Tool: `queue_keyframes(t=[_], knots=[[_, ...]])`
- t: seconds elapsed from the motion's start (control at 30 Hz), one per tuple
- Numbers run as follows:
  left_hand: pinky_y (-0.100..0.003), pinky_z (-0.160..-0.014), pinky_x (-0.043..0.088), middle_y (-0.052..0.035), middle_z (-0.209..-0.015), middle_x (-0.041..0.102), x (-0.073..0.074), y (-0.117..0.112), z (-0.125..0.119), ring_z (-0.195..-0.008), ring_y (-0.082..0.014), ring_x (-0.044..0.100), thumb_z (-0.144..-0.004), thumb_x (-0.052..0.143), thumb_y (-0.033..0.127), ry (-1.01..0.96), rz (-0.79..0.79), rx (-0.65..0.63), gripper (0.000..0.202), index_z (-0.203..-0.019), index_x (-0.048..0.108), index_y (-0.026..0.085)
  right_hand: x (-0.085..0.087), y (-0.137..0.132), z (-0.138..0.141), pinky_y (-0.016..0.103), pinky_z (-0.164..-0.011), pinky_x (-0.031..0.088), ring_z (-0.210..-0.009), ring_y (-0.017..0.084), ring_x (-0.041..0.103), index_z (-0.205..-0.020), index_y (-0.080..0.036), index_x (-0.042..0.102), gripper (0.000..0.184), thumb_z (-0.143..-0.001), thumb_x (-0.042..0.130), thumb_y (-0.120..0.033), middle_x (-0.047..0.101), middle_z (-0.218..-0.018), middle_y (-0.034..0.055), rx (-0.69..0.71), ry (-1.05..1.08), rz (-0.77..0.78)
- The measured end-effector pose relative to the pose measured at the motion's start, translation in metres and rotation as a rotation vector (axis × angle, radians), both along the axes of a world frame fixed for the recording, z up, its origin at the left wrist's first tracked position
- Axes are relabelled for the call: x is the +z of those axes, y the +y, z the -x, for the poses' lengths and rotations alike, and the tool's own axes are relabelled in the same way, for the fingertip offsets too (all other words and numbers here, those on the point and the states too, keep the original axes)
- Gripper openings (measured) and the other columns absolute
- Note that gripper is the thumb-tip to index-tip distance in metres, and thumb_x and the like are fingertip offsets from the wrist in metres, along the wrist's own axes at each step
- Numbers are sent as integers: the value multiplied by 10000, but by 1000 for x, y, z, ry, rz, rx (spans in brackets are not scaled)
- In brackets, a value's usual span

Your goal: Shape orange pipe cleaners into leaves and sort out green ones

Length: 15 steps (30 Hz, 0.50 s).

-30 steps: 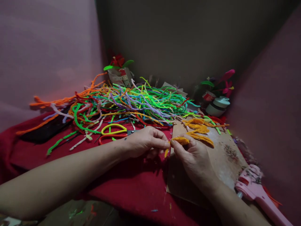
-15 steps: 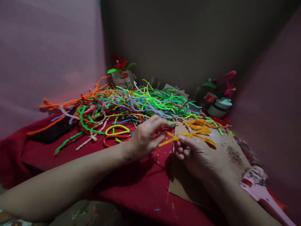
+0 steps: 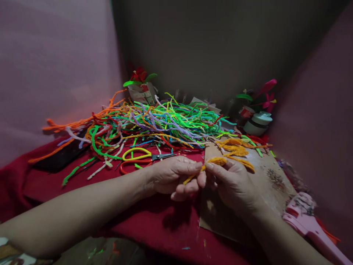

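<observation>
The clock is read from the point where the two hands meet, with twelve o'clock straight ahead. Nearest is a pink glue gun [image 3: 306, 217] at four o'clock, beside the right forearm. The red cloth [image 3: 154, 224] covering the desk spreads under both hands.

The left hand [image 3: 176, 175] has a narrow grip, its thumb and finger pinching an orange fuzzy strip [image 3: 217, 161]. The strip's loose end slants out toward eight o'clock across the fingers. The right hand [image 3: 234, 180] has a narrow grip too, its thumb and finger closed on the strip near its looped part, which points to two o'clock. The strip is held between the hands, above the left edge of a brown board [image 3: 212, 217].

A little farther, scissors [image 3: 156, 157] with one yellow and one red handle lie at about ten o'clock. More orange loops [image 3: 234, 151] rest on the board at two o'clock. Beyond, a heap of coloured strips [image 3: 171, 121] stretches from ten to twelve. Farther off, a lidded jar [image 3: 256, 127] and a pink flower [image 3: 268, 88] stand toward one to two o'clock, with a red flower [image 3: 139, 75] at eleven.
</observation>
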<state>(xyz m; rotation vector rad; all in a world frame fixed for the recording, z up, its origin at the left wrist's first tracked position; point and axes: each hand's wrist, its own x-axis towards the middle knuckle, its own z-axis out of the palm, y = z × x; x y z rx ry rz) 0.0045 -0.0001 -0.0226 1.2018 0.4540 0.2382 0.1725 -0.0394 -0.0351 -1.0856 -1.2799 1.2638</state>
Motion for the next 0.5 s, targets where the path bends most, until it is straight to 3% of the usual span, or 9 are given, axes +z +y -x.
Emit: queue_keyframes(t=[0.07, 0.2, 0.27, 0.37, 0.5], knots=[[-194, -344, 274, 55, -411, 369, 0, -2, 0, -319, -69, 292, -868, 362, 391, 177, -400, 103, 327, -739, 543, 151, 1, -1, 1, 231, -472, 353, -467, 96, 439, -620, -159, 563, 231, -741, 607, -352, 512, -516, -21, -70, -112, -28], [-231, -454, 350, -27, -573, 544, -10, -5, 0, -489, -129, 486, -845, 373, 215, 558, -1527, 273, 203, -793, 548, 127, 3, -4, 5, 228, -484, 353, -470, 96, 449, -670, -153, 587, 208, -727, 615, -351, 539, -522, -25, -214, -249, -47], [-259, -482, 385, -57, -647, 587, -15, -7, 0, -557, -167, 541, -834, 353, 152, 617, -1878, 266, 184, -836, 534, 120, 3, -4, 6, 226, -468, 352, -444, 95, 448, -644, -159, 555, 234, -727, 610, -371, 523, -484, -34, -225, -188, 28], [-289, -490, 413, -65, -665, 583, -17, -12, -1, -573, -190, 558, -837, 312, 111, 652, -2145, 287, 203, -855, 513, 116, -1, -1, 7, 218, -419, 325, -392, 83, 417, -591, -172, 494, 263, -711, 615, -372, 471, -433, -54, -212, -27, 132], [-297, -482, 421, -58, -652, 562, -14, -16, -5, -554, -189, 548, -843, 289, 93, 756, -2237, 321, 216, -872, 502, 112, -7, 3, 9, 211, -376, 310, -352, 77, 417, -557, -168, 477, 235, -676, 619, -314, 451, -427, -58, -203, 147, 218]])
